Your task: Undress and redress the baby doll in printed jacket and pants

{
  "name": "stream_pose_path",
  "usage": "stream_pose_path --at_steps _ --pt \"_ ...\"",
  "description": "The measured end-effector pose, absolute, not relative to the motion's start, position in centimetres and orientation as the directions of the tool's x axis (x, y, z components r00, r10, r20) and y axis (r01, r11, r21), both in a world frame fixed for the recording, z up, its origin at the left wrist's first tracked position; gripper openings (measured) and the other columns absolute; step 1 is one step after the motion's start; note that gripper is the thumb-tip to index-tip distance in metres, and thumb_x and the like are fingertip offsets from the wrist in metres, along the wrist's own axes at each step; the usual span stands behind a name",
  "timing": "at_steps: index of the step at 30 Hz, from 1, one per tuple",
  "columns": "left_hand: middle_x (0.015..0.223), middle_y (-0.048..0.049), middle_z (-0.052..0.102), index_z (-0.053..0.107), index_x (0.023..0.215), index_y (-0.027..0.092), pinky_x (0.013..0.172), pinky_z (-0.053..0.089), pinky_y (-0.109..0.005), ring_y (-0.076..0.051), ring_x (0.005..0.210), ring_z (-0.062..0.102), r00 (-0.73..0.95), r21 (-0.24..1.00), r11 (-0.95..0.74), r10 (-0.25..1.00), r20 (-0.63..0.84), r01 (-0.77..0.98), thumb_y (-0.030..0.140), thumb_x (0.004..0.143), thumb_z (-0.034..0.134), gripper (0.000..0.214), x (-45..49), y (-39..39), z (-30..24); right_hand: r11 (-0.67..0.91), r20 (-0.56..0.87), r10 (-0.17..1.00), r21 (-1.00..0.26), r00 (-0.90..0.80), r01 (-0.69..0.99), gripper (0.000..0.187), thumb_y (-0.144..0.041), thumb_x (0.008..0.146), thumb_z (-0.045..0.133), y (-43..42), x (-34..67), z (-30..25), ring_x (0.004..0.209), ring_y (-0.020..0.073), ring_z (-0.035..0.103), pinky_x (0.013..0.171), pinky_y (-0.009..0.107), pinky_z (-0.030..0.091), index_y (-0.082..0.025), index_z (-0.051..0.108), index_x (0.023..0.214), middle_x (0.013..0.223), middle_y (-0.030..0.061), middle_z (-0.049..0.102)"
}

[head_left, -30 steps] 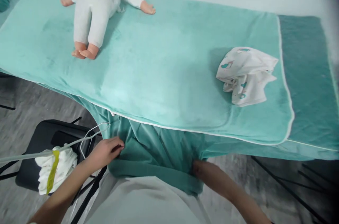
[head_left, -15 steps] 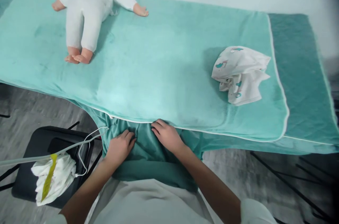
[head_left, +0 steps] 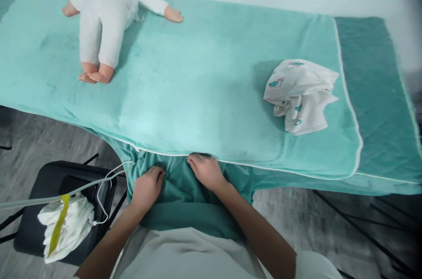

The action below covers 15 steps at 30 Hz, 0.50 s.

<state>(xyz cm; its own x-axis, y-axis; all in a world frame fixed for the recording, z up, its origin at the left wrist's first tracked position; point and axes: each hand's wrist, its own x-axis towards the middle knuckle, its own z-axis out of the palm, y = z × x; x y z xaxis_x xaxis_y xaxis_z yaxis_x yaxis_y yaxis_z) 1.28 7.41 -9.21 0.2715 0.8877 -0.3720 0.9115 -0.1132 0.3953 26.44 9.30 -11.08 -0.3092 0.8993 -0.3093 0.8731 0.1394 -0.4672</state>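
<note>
Dark-green hanging cloth (head_left: 178,182) drops from the near edge of the surface (head_left: 379,89) to the person's lap, and both hands are at it. The left hand (head_left: 147,187) rests on its folds, left of the middle, fingers curled; whether that grip pinches any fabric, I cannot tell. The right hand (head_left: 207,171) is just beyond, its bent fingertips at the white-piped near edge of the mint-green blanket (head_left: 204,85); whether this grip holds the edge or merely rests there cannot be told either.

The step in hand looks like light handling of the cloth, or a pause at the edge, with nothing visibly lifted. Any move onto the blanket would call for freeing the fingers from the folds and raising the hands over the piping, without dragging it.

Toward the far edge, left of the middle, a doll in a white bodysuit (head_left: 104,15) lies face-up, feet toward the near edge. Crumpled white printed cloth (head_left: 301,94) lies near the blanket's right-hand edge.

A second ago the right hand was low at the right side of the hanging cloth; now it is up at the near edge, much closer to the left hand. Since half a second ago the hands have barely changed. Doll and printed cloth keep their places on the blanket; the view itself has shifted a little.
</note>
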Motion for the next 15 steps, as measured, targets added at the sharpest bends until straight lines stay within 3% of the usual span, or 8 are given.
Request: stream_pose_path --at_steps 5,9,13,15 --pt "0.099 -0.0041 0.074 0.064 0.099 0.021 0.075 0.05 -0.029 -0.019 0.089 0.072 0.248 0.559 -0.088 0.944 -0.219 0.825 0.036 0.106 0.045 0.025 1.0 7.0 -8.9 -0.006 -0.249 0.941 -0.691 -0.23 0.723 0.024 -0.026 0.107 0.045 8.8 27.7 -10.3 0.09 0.0179 0.071 0.083 0.029 0.046 -0.022 0.068 0.101 0.098 0.0032 0.077" --pt "0.086 -0.0017 0.07 0.062 0.093 0.021 0.069 0.048 -0.027 -0.016 0.076 0.068 0.231 0.625 -0.095 0.963 -0.139 0.775 0.039 0.105 0.049 0.025 1.8 7.1 -8.0 -0.071 -0.256 0.942 -0.783 -0.217 0.618 0.024 -0.028 0.104 0.047 8.2 30.8 -8.7 0.086 0.0181 0.068 0.083 0.029 0.048 -0.023 0.067 0.093 0.092 0.0031 0.075" --pt "0.071 0.0003 0.063 0.056 0.077 0.021 0.064 0.045 -0.026 -0.013 0.065 0.061 0.293 0.648 -0.173 0.953 -0.082 0.742 0.039 0.105 0.047 0.035 2.9 8.0 -7.5 -0.112 -0.474 0.818 -0.686 -0.324 0.719 0.021 -0.026 0.095 0.056 5.1 38.3 -7.0 0.08 0.0203 0.068 0.076 0.031 0.049 -0.023 0.071 0.081 0.083 0.0032 0.075" --pt "0.076 -0.0014 0.067 0.059 0.081 0.021 0.068 0.049 -0.027 -0.014 0.069 0.065 0.36 0.666 -0.252 0.933 -0.025 0.702 0.035 0.106 0.046 0.031 3.7 9.0 -7.4 -0.179 -0.582 0.777 -0.567 -0.238 0.804 0.022 -0.025 0.087 0.063 3.2 42.3 -6.1 0.065 0.0198 0.066 0.068 0.031 0.05 -0.023 0.069 0.066 0.068 0.0024 0.072"
